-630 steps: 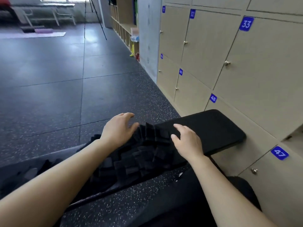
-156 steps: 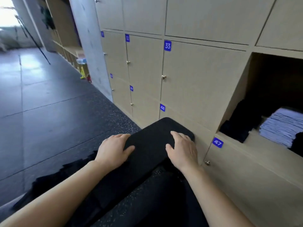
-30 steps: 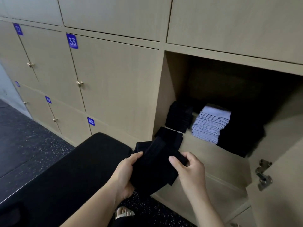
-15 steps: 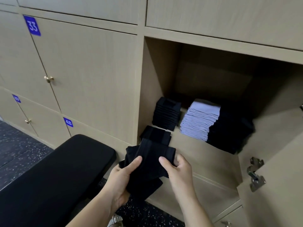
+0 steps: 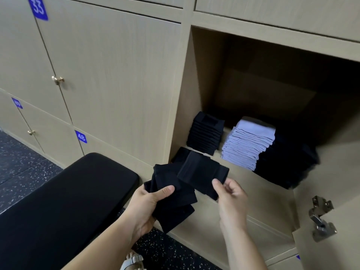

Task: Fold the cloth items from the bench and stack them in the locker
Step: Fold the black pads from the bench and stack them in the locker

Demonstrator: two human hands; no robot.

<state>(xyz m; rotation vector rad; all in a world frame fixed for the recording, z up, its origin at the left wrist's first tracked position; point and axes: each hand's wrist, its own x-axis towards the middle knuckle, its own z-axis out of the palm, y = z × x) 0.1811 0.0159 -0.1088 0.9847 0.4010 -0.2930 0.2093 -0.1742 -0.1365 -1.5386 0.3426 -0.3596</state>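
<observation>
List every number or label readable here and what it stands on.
"33": top blue tag on the upper locker door.
"48": lower blue tag on the lower locker door beside the bench.
Far-left blue tag: too blurred to read.
Bottom-right blue tag: mostly hidden, unreadable.

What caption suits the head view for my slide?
Left hand grips a bundle of black cloths, right hand pinches one folded piece, before stacks in the open locker.
</observation>
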